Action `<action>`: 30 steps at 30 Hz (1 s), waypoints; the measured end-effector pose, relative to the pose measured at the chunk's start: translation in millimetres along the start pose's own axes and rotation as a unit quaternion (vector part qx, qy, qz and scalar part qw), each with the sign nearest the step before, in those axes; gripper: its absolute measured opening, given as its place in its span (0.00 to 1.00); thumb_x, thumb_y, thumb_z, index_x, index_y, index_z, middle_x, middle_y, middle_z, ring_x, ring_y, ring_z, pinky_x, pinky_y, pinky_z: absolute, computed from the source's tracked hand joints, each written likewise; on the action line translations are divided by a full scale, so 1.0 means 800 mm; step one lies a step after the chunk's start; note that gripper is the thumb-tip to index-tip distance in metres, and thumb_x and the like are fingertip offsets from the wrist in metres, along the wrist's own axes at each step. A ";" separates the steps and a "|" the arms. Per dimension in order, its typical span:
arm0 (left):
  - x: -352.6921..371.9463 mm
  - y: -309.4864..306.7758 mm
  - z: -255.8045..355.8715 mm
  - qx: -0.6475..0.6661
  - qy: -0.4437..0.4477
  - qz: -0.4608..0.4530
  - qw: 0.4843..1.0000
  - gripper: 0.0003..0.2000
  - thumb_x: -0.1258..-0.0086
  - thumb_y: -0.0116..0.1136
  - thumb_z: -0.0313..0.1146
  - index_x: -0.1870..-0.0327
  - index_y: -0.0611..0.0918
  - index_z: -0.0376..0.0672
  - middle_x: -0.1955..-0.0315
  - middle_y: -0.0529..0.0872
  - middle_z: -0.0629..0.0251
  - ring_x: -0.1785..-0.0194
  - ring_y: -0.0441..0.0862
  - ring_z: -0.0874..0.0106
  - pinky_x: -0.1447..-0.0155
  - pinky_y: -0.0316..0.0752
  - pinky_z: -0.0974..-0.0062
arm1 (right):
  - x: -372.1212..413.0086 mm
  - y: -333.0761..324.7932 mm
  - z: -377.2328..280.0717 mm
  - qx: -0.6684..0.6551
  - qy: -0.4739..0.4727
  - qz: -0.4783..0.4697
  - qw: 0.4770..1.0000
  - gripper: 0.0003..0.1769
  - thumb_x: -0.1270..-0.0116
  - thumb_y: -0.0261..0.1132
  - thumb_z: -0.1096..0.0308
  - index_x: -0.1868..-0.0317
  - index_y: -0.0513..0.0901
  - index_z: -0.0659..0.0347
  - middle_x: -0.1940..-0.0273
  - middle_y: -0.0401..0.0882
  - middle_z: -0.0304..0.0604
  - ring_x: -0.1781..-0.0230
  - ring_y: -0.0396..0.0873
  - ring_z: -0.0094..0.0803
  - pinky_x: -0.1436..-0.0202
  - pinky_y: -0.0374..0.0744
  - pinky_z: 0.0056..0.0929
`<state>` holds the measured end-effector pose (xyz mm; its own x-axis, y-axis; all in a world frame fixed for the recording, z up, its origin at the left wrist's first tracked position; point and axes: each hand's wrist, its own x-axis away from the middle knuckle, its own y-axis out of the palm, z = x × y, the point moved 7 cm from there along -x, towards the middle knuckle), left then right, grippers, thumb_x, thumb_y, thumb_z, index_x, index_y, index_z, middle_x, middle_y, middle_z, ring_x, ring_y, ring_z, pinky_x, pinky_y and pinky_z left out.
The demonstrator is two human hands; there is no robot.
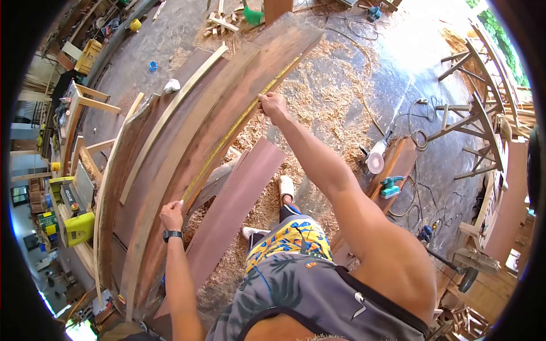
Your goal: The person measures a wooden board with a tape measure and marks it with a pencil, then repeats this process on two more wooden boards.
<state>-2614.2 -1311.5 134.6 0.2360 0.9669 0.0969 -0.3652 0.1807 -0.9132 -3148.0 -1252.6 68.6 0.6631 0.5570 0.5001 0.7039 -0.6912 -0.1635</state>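
Note:
A yellow measuring tape (219, 146) lies stretched along the near edge of a long brown board (196, 149). My right hand (273, 107) is closed on the tape toward the board's far part. Nearer to my body, my left hand (172, 216), with a dark watch on its wrist, is closed at the same board edge, thumb on the tape's line; what its fingers hold is too small to make out. Beside the board, a reddish plank (236, 202) leans at a slant below the tape.
Wood shavings (318, 102) cover the floor. On the right, an angle grinder (376, 159) and a teal sander (391, 186) rest on a plank, with cables around. Wooden frames (480, 119) stand further right. A green and black machine (77, 216) is at the left.

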 end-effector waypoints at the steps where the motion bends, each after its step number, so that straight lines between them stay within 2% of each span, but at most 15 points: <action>1: -0.009 0.007 0.003 -0.002 -0.004 -0.003 1.000 0.13 0.39 0.71 0.41 0.63 0.90 0.40 0.65 0.89 0.52 0.58 0.86 0.56 0.51 0.78 0.63 | -0.008 -0.003 -0.004 0.002 0.004 -0.002 1.000 0.18 0.30 0.67 0.55 0.62 0.87 0.65 0.72 0.86 0.46 0.74 0.84 0.29 0.68 0.82 0.32; 3: -0.022 0.012 0.015 0.014 -0.006 0.008 1.000 0.12 0.39 0.70 0.40 0.63 0.90 0.41 0.65 0.89 0.53 0.57 0.86 0.57 0.50 0.78 0.63 | -0.015 -0.013 -0.023 0.110 0.003 0.017 0.994 0.18 0.32 0.68 0.53 0.59 0.88 0.63 0.67 0.87 0.50 0.68 0.86 0.37 0.61 0.83 0.38; 4: -0.026 0.014 0.019 0.009 -0.017 0.008 1.000 0.11 0.39 0.70 0.39 0.63 0.90 0.41 0.64 0.89 0.53 0.56 0.86 0.57 0.50 0.78 0.63 | -0.033 -0.011 -0.020 0.143 -0.026 0.031 0.989 0.19 0.34 0.68 0.52 0.58 0.88 0.62 0.61 0.88 0.53 0.60 0.86 0.44 0.54 0.83 0.41; 10: -0.041 0.028 0.032 0.007 -0.039 -0.011 0.999 0.11 0.40 0.70 0.40 0.63 0.90 0.42 0.63 0.89 0.54 0.56 0.86 0.57 0.49 0.78 0.64 | -0.030 -0.011 -0.033 0.197 0.024 0.049 0.979 0.20 0.39 0.68 0.51 0.58 0.87 0.61 0.56 0.87 0.52 0.52 0.85 0.48 0.45 0.81 0.42; 14: -0.043 0.030 0.033 -0.023 -0.030 -0.013 0.999 0.11 0.40 0.71 0.40 0.63 0.90 0.42 0.63 0.89 0.54 0.56 0.86 0.57 0.49 0.78 0.64 | -0.030 -0.009 -0.029 0.214 -0.003 0.086 0.973 0.21 0.43 0.68 0.51 0.60 0.87 0.59 0.53 0.86 0.52 0.49 0.83 0.47 0.45 0.81 0.45; 17: -0.041 0.027 0.038 -0.024 -0.051 -0.007 0.998 0.11 0.41 0.71 0.39 0.63 0.90 0.42 0.63 0.89 0.54 0.56 0.86 0.57 0.48 0.79 0.64 | -0.026 -0.009 -0.029 0.211 0.005 0.082 0.974 0.20 0.43 0.68 0.50 0.60 0.86 0.58 0.55 0.87 0.51 0.51 0.84 0.48 0.45 0.81 0.45; 19: -0.039 0.024 0.042 -0.021 -0.038 0.000 0.999 0.12 0.39 0.70 0.38 0.63 0.89 0.38 0.64 0.90 0.53 0.58 0.86 0.59 0.51 0.78 0.65 | -0.026 -0.006 -0.027 0.213 -0.007 0.084 0.973 0.19 0.43 0.68 0.50 0.61 0.86 0.58 0.57 0.87 0.50 0.52 0.85 0.48 0.46 0.81 0.45; 23: -0.036 0.027 0.033 -0.003 -0.060 0.010 0.998 0.12 0.40 0.71 0.37 0.63 0.89 0.38 0.65 0.90 0.53 0.59 0.87 0.60 0.52 0.79 0.66 | -0.023 -0.006 -0.032 0.235 -0.039 0.094 0.967 0.19 0.41 0.71 0.50 0.63 0.84 0.57 0.60 0.88 0.49 0.57 0.86 0.47 0.48 0.82 0.44; 25: -0.035 0.029 0.028 -0.004 -0.088 0.007 0.996 0.12 0.41 0.72 0.37 0.64 0.90 0.37 0.64 0.90 0.53 0.59 0.87 0.60 0.52 0.79 0.66 | -0.022 -0.006 -0.034 0.229 -0.026 0.088 0.969 0.19 0.41 0.72 0.49 0.62 0.84 0.57 0.61 0.88 0.49 0.57 0.86 0.47 0.49 0.82 0.44; 27: -0.035 0.026 0.036 -0.011 -0.085 0.007 0.996 0.12 0.41 0.72 0.37 0.64 0.90 0.37 0.64 0.90 0.53 0.59 0.87 0.60 0.52 0.79 0.66 | -0.020 -0.006 -0.034 0.224 -0.012 0.081 0.971 0.20 0.42 0.73 0.49 0.62 0.84 0.57 0.61 0.87 0.50 0.58 0.86 0.47 0.49 0.82 0.44; 30: -0.032 0.026 0.031 -0.015 -0.087 0.005 0.996 0.11 0.42 0.73 0.37 0.65 0.90 0.39 0.64 0.90 0.54 0.58 0.87 0.59 0.51 0.79 0.65 | -0.013 -0.006 -0.037 0.235 -0.047 0.095 0.966 0.21 0.41 0.74 0.47 0.62 0.83 0.58 0.63 0.87 0.49 0.59 0.86 0.47 0.50 0.82 0.44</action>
<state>-2650.5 -1328.1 122.9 0.0718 0.9858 0.1518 -0.3384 0.1672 -0.9260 -3165.8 -1268.7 89.4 0.7964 0.4949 0.3476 0.5904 -0.5114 -0.6244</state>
